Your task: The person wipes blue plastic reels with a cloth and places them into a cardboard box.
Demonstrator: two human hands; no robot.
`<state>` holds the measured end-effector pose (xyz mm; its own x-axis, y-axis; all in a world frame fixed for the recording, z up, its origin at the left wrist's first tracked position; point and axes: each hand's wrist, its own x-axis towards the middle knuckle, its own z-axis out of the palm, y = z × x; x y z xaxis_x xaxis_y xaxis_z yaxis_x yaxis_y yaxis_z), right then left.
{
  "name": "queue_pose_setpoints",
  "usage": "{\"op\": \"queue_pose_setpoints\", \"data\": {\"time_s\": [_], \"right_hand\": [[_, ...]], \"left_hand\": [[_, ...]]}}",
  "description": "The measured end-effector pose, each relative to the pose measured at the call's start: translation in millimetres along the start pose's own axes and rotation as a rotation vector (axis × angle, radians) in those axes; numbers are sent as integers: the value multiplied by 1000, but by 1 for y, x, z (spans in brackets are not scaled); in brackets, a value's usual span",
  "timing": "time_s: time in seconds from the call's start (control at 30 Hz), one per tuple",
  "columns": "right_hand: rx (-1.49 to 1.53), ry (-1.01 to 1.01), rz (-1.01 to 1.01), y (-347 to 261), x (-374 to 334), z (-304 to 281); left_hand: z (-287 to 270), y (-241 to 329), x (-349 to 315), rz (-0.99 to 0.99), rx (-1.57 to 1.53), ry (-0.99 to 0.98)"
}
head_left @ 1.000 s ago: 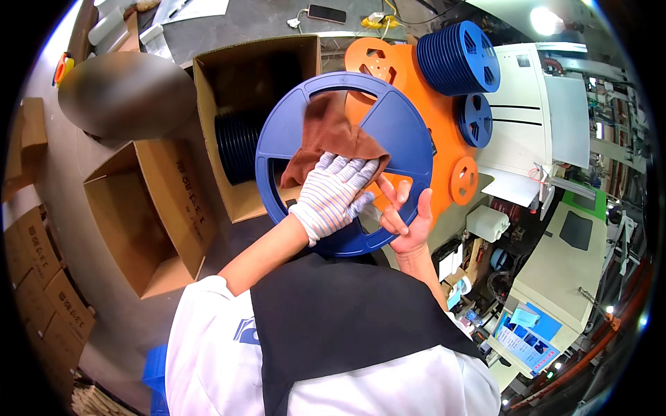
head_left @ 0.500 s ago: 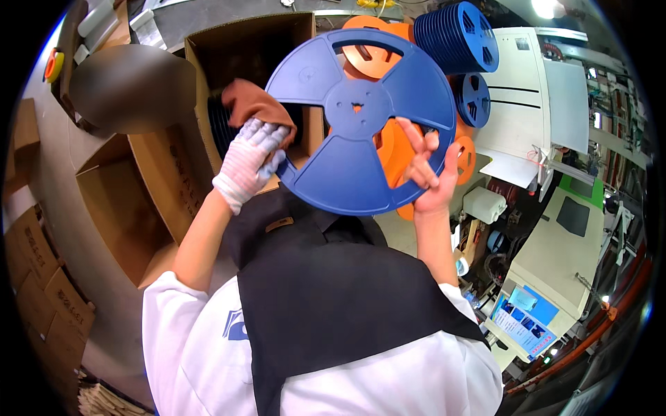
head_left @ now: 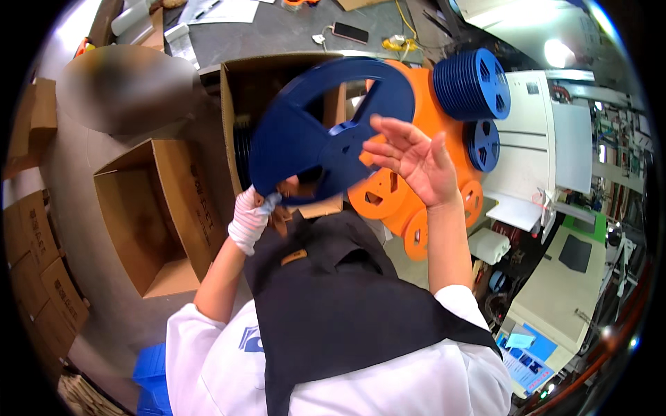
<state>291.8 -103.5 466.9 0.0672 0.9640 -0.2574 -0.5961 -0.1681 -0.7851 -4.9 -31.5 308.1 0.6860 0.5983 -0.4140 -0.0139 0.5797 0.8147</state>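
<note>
Blue reel is held up in the air in front of the person, tilted and a little blurred. From above, its left part overlaps the mouth of an open cardboard box near the front edge of the grey bench. Other dark reels stand against the box's left wall.

The gloved left hand closes on the reel's rim at its lower left, with a brown cloth bunched in or under the same fingers. How the cloth and rim share that grip is partly hidden. The bare right hand is wide and holds nothing, palm showing and fingers spread beside the rim on the right; whether the fingertips touch it I cannot tell.

To the right lie several orange reels, with a stack of blue reels at their far right corner.

The step in hand looks like turning the reel over between wipes, with the left hand carrying the weight. The next move seems to call for the right hand to take the rim opposite, so that the left can free the cloth. The pinch must stay firm, since cloth against smooth plastic could slip.
</note>
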Motion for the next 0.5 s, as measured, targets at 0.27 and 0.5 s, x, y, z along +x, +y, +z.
{"op": "queue_pose_setpoints", "data": {"time_s": [0.27,0.5], "right_hand": [[-31,652,80,80,31,-130],[-341,589,231,186,175,-170]], "left_hand": [[-22,-64,-41,-167,-330,354],[-37,-88,-58,-287,-480,527]]}}
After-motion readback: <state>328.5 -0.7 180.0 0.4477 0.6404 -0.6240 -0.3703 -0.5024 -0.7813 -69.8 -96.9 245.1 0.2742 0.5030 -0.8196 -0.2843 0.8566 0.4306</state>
